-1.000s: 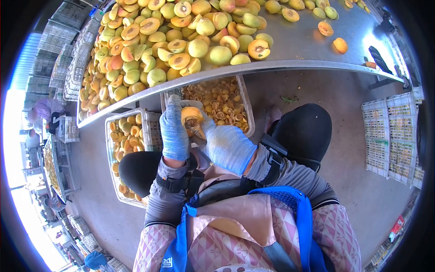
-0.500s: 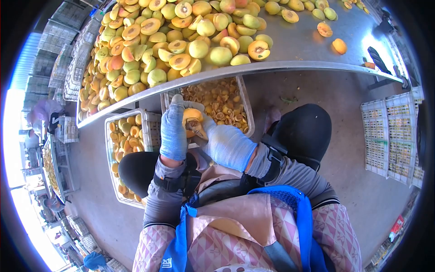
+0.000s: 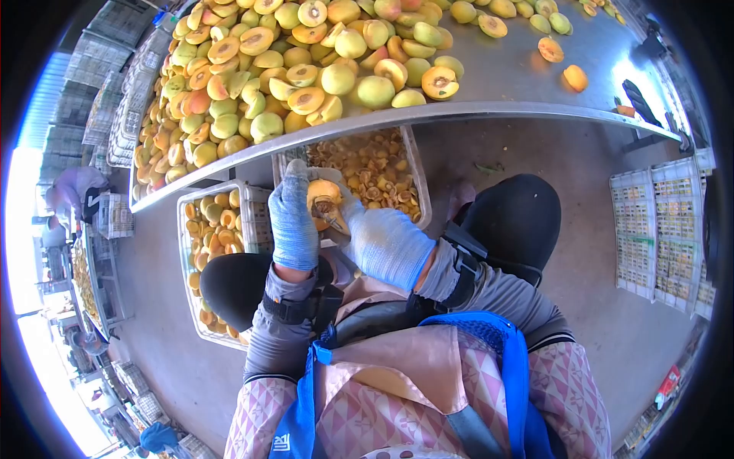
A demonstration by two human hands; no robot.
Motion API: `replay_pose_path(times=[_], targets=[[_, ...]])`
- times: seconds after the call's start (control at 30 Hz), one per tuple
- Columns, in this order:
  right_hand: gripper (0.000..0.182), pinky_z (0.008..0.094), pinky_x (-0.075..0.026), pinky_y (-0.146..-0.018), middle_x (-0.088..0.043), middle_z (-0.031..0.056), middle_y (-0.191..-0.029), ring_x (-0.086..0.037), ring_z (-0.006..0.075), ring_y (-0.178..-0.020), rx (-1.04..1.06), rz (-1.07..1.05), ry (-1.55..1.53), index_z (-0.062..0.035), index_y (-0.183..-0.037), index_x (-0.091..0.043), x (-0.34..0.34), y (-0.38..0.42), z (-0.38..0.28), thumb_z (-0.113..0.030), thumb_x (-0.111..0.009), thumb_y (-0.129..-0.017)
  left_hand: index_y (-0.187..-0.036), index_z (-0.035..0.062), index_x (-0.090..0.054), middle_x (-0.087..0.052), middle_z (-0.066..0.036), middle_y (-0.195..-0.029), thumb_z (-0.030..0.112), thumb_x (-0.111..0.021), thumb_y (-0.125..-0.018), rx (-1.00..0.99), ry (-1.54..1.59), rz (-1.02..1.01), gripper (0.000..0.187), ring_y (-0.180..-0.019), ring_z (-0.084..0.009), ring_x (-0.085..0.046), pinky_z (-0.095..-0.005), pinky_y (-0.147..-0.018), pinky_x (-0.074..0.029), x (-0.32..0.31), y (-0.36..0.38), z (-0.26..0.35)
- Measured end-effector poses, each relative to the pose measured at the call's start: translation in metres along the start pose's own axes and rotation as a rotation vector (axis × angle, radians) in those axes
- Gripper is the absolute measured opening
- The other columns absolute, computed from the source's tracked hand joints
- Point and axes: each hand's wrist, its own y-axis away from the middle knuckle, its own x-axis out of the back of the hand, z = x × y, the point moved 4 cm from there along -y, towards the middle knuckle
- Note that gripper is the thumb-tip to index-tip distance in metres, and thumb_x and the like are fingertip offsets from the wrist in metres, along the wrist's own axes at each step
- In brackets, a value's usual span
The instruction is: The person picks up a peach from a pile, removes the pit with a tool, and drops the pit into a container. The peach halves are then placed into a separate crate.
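My left hand, in a pale blue glove, is wrapped round an orange peach half with its cut face toward me. My right hand, gloved the same way, is closed at the fruit's right side; a small pointed tool shows between its fingers and touches the cut face around the brown pit area. Both hands are above my lap, just in front of the metal table edge. Below them is a crate of pits and scraps.
Many halved peaches lie heaped on the metal table. A crate of orange halves stands at the left by my knee. Stacked white crates are at the right. At the far left a person bends over another table.
The tool tip and my right hand have shifted slightly at the peach half, whose brown centre looks a little different. The whole view has moved slightly.
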Motion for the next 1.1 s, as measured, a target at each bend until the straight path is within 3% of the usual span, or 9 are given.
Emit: replay_pose_path(times=[0.13, 0.33, 0.4, 0.5, 0.57, 0.73, 0.8, 0.93, 1.1], targets=[[0.044, 0.0447, -0.053, -0.055, -0.064, 0.0215, -0.068, -0.066, 0.0386, -0.063, 0.002, 0.114, -0.307, 0.0106, -0.115, -0.052, -0.015, -0.004, 0.006, -0.018, -0.066, -0.084, -0.096, -0.0017, -0.068, -0.069, -0.007, -0.080, 0.033, -0.045, -0.103, -0.189, -0.016, -0.030, 0.042, -0.070, -0.0133, -0.064, -0.0252, -0.065, -0.051, -0.003, 0.001, 0.003], [0.040, 0.0463, -0.053, -0.060, -0.065, 0.0236, -0.075, -0.067, 0.0397, -0.069, -0.073, -0.019, -0.041, 0.0086, -0.113, -0.054, 0.001, 0.002, -0.004, -0.020, -0.064, -0.087, -0.095, -0.0035, -0.069, -0.069, -0.009, -0.080, 0.034, -0.043, -0.103, 0.090, 0.062, 0.009, 0.046, -0.071, -0.0143, -0.064, -0.0255, -0.066, -0.051, -0.003, -0.002, -0.003], [0.033, 0.0499, -0.051, -0.063, -0.066, 0.0228, -0.074, -0.066, 0.0409, -0.071, -0.089, -0.036, -0.053, 0.0052, -0.109, -0.055, -0.005, 0.001, -0.001, -0.022, -0.058, -0.091, -0.093, -0.0031, -0.069, -0.069, -0.009, -0.079, 0.034, -0.044, -0.103, -0.001, 0.098, -0.003, 0.046, -0.070, -0.0139, -0.064, -0.0254, -0.065, -0.051, 0.000, -0.002, -0.011], [0.040, 0.0450, -0.052, -0.055, -0.064, 0.0209, -0.067, -0.067, 0.0376, -0.063, 0.062, 0.184, -0.277, 0.0099, -0.106, -0.058, -0.030, -0.004, 0.013, -0.023, -0.066, -0.085, -0.093, -0.0029, -0.069, -0.069, -0.008, -0.078, 0.033, -0.045, -0.103, -0.102, 0.093, 0.006, 0.045, -0.069, -0.0135, -0.064, -0.0253, -0.064, -0.051, -0.003, 0.001, -0.008], [0.038, 0.0454, -0.052, -0.055, -0.064, 0.0210, -0.068, -0.067, 0.0375, -0.063, 0.130, 0.198, -0.153, 0.0081, -0.105, -0.059, -0.031, -0.003, 0.012, -0.023, -0.066, -0.085, -0.094, -0.0031, -0.069, -0.069, -0.008, -0.078, 0.033, -0.045, -0.103, -0.062, 0.101, -0.011, 0.044, -0.068, -0.0136, -0.064, -0.0252, -0.064, -0.051, -0.007, 0.001, -0.002], [0.028, 0.0428, -0.054, -0.060, -0.064, 0.0240, -0.084, -0.067, 0.0362, -0.072, -0.133, -0.061, 0.000, 0.0007, -0.104, -0.064, -0.006, 0.000, 0.000, -0.020, -0.063, -0.086, -0.095, -0.0042, -0.068, -0.069, -0.009, -0.078, 0.033, -0.045, -0.103, 0.084, 0.100, -0.017, 0.045, -0.068, -0.0142, -0.064, -0.0250, -0.064, -0.051, 0.000, -0.007, -0.014], [0.028, 0.0423, -0.054, -0.060, -0.064, 0.0237, -0.085, -0.067, 0.0360, -0.072, -0.118, -0.099, 0.041, 0.0011, -0.104, -0.064, -0.006, 0.000, 0.001, -0.020, -0.062, -0.085, -0.094, -0.0043, -0.068, -0.069, -0.009, -0.078, 0.032, -0.045, -0.103, -0.106, 0.011, -0.024, 0.044, -0.068, -0.0145, -0.064, -0.0250, -0.064, -0.051, 0.002, -0.006, -0.015], [0.032, 0.0441, -0.053, -0.056, -0.064, 0.0212, -0.070, -0.067, 0.0369, -0.065, 0.128, 0.189, -0.108, 0.0058, -0.098, -0.062, -0.039, -0.005, 0.013, -0.023, -0.065, -0.083, -0.093, -0.0042, -0.068, -0.069, -0.009, -0.077, 0.033, -0.044, -0.103, -0.142, 0.047, 0.097, 0.046, -0.069, -0.0154, -0.064, -0.0264, -0.065, -0.051, -0.004, 0.004, -0.006], [0.030, 0.0431, -0.055, -0.062, -0.064, 0.0239, -0.082, -0.066, 0.0373, -0.071, -0.170, -0.017, -0.088, 0.0043, -0.102, -0.062, -0.010, 0.000, -0.001, -0.019, -0.063, -0.084, -0.092, -0.0046, -0.069, -0.069, -0.010, -0.077, 0.039, -0.041, -0.103, 0.013, 0.098, -0.024, 0.053, -0.067, -0.0163, -0.065, -0.0273, -0.065, -0.051, -0.004, -0.002, -0.011]])
